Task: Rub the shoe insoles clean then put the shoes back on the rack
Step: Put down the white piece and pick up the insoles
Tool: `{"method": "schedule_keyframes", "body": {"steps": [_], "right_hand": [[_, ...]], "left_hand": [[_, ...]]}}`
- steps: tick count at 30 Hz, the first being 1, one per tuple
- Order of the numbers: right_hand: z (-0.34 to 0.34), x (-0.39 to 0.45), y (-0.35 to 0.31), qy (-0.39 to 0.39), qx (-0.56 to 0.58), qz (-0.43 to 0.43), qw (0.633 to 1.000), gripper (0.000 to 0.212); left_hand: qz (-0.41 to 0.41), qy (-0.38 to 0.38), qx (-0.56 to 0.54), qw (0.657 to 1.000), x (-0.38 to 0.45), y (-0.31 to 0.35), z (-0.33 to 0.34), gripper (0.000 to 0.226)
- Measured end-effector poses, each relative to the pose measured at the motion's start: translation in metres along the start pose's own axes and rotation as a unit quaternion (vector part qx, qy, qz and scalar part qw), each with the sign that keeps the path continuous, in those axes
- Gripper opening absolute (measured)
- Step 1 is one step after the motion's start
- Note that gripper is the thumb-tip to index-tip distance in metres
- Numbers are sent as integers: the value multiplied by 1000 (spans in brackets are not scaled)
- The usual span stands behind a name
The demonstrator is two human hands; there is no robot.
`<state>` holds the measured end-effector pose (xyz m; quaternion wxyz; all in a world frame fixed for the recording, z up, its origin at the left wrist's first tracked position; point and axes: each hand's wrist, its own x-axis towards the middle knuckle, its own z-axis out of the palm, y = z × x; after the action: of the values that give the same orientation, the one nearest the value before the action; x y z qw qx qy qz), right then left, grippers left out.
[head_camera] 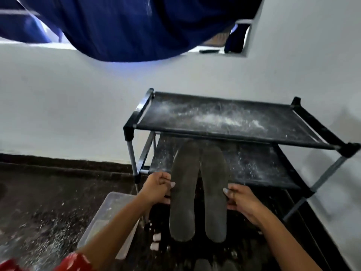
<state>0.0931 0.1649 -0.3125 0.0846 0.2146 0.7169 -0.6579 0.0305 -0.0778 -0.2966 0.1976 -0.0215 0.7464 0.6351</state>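
Two dark grey insoles lie side by side, toes pointing away from me, over the front of the rack's lower shelf. My left hand (pixel 157 187) pinches the outer edge of the left insole (pixel 183 192). On the other side my right hand (pixel 239 199) pinches the outer edge of the right insole (pixel 214 192). The black shoe rack (pixel 230 118) stands against the white wall, its two fabric shelves dusted with white powder. Dark shoe shapes show at the bottom edge (pixel 203 265), blurred.
A clear plastic container (pixel 109 216) sits on the dark floor to the left of the rack. White powder is scattered over the floor (pixel 48 222). A blue curtain (pixel 127 26) hangs above. A window ledge (pixel 210 51) holds a small dark object.
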Motion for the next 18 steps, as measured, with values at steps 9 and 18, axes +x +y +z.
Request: {"method": "schedule_keyframes", "body": {"steps": [9,18], "right_hand": [[23,112,-37,114,-31,-61,991,13],[37,156,-37,182,-123,-55,974,34]], "left_hand": [[-13,51,23,998,104,52,9,18],[-58,94,70,991,157,35,-6,22]]}}
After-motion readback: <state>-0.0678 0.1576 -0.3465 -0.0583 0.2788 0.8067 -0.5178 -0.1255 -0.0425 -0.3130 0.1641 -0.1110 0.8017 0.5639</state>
